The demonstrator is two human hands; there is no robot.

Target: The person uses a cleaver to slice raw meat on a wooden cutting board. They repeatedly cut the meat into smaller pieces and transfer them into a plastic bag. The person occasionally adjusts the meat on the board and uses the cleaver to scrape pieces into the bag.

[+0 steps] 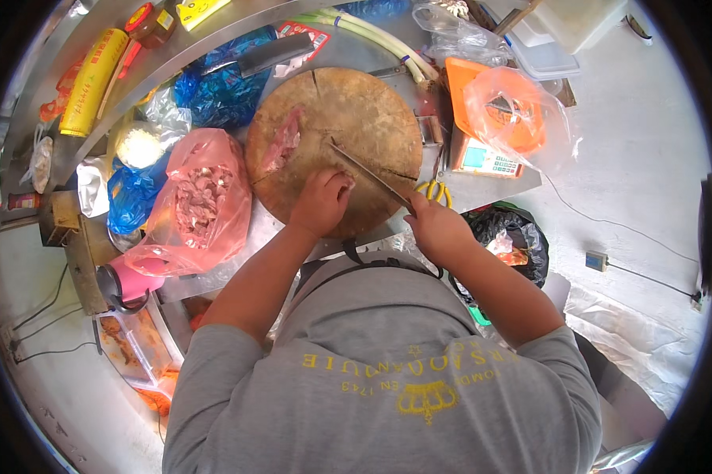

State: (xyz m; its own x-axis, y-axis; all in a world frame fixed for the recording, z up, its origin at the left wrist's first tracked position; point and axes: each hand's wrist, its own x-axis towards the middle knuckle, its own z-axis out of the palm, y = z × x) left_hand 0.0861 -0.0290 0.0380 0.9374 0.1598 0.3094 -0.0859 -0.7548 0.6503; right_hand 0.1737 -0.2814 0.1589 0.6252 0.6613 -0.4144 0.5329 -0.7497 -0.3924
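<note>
A round wooden chopping block (362,106) lies before me, cracked in several places. My right hand (441,231) grips the handle of a knife (370,172), its blade slanting up and left across the block. Near the block's front edge, my left hand (322,200) has curled fingers around a small pale pink piece of meat (347,180), mostly hidden by the hand. A longer strip of raw meat (283,140) rests on the block's left side. Left of the block, a pink plastic bag (213,148) holds cut raw meat (203,201).
A cleaver (276,54) lies over blue plastic bags (225,98) behind the block. Leeks (379,38) lie further back. At right are a scale (492,157) with an orange tray (465,89), yellow-handled scissors (436,191) and a black-lined bin (513,237). A pink flask (133,278) stands left.
</note>
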